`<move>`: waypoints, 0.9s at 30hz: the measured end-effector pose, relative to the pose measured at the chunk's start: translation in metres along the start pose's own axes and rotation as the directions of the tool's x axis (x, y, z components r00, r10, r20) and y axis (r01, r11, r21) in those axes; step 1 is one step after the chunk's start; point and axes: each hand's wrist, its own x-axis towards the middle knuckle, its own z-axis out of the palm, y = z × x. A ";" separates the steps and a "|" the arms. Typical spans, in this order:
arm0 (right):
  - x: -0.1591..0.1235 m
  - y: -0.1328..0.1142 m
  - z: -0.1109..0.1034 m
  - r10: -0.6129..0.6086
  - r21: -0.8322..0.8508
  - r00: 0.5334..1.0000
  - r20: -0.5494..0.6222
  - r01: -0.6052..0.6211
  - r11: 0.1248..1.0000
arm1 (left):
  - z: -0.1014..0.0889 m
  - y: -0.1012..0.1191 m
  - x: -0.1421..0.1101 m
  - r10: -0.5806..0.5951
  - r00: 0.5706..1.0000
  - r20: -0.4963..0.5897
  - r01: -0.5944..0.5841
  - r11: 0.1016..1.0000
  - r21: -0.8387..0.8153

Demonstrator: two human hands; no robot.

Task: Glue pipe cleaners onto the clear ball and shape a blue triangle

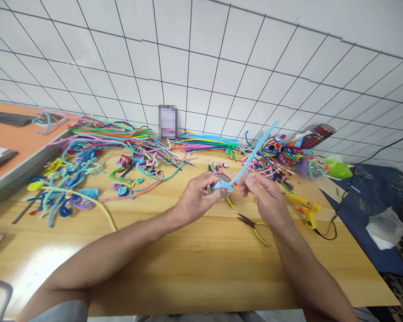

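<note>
Above the table, my left hand [201, 194] pinches the wound end of a light blue pipe cleaner [253, 154] between thumb and fingers. The strand's free length slants up and to the right, past my other hand. Fingers bent and pressed together, my right hand [265, 197] grips close to where the strand leaves the wound part; its fingertips partly hide the contact. Below my hands lie pliers with yellow handles [255, 229], jaws pointing left. Another yellow-handled tool [229, 203] is mostly hidden behind my left hand.
Bundles of coloured pipe cleaners [204, 141] lie along the tiled wall. Bent blue and yellow pieces [77, 179] are heaped at left. A yellow glue gun [304, 208] with a black cord rests at right. A phone-like panel [168, 121] leans on the wall, near a dark red bottle [319, 134].
</note>
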 end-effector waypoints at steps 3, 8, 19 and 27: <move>-0.003 -0.002 0.002 -0.074 -0.098 0.996 -0.040 0.070 0.993 | 0.006 0.008 0.000 -0.264 0.961 0.083 0.276 0.886 -0.373; -0.007 -0.002 0.010 -0.159 -0.197 0.987 -0.021 0.152 0.969 | 0.010 0.007 -0.001 -0.406 0.899 0.162 0.423 0.717 -0.554; -0.008 0.001 0.013 -0.190 -0.270 0.982 0.005 0.184 0.945 | 0.010 0.010 -0.001 -0.375 0.900 0.223 0.434 0.719 -0.543; -0.003 -0.002 0.005 -0.100 -0.023 0.994 0.049 0.101 0.995 | 0.010 0.009 -0.002 -0.349 0.910 0.222 0.414 0.775 -0.477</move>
